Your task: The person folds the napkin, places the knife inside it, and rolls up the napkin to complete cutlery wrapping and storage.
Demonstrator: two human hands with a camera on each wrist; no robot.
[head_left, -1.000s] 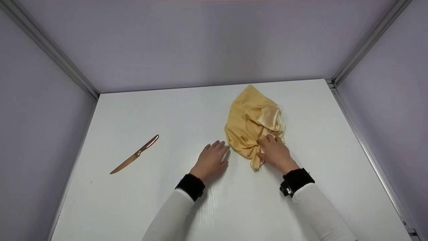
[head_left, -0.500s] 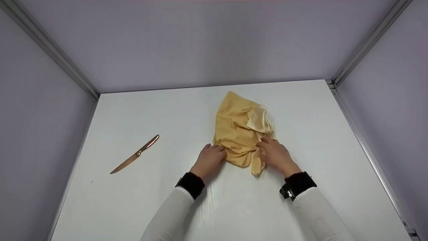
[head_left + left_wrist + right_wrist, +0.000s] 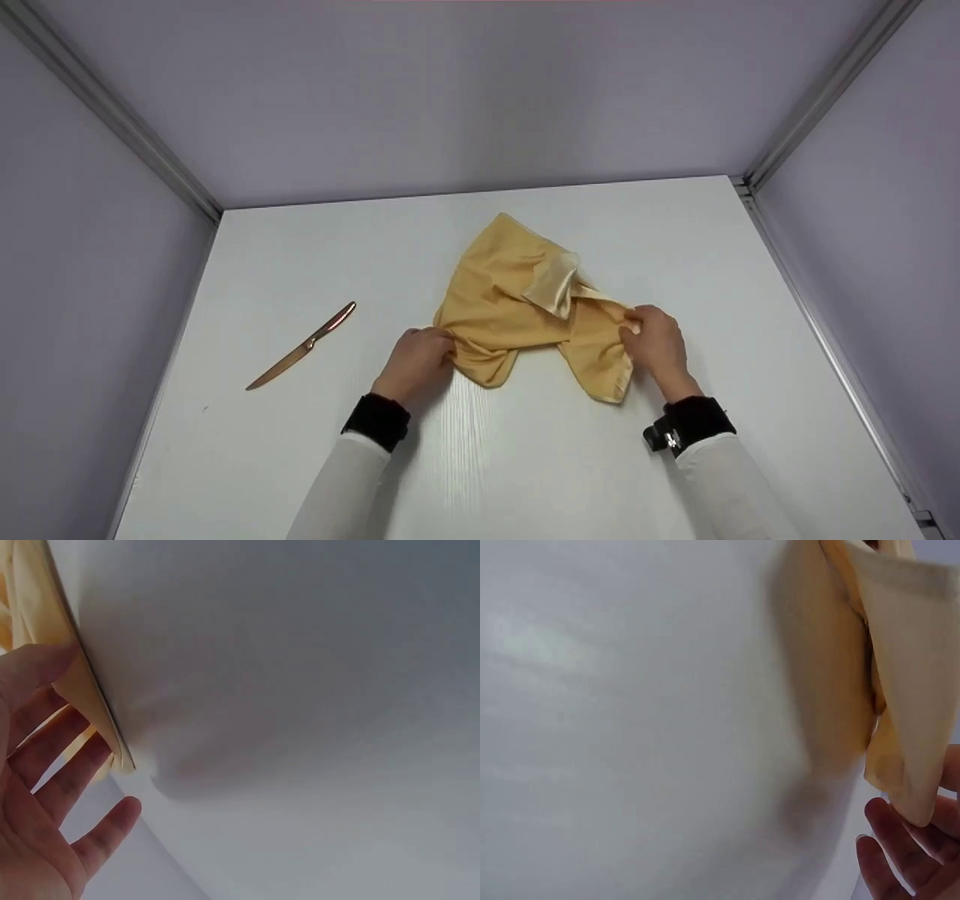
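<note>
Spread wider, cloth [image 3: 517, 315] hangs between both hands' fingers [image 3: 439, 339].

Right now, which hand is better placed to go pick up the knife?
Probably the left hand: the knife lies on its side of the table. The right hand grips the yellow cloth farther away.

On my feed a copper-coloured knife [image 3: 304, 346] lies flat on the white tabletop [image 3: 525, 465], well toward its left side, tip pointing to the near-left edge. Pale lilac walls [image 3: 465, 97] with metal corner rails [image 3: 112, 112] enclose the tabletop.
</note>
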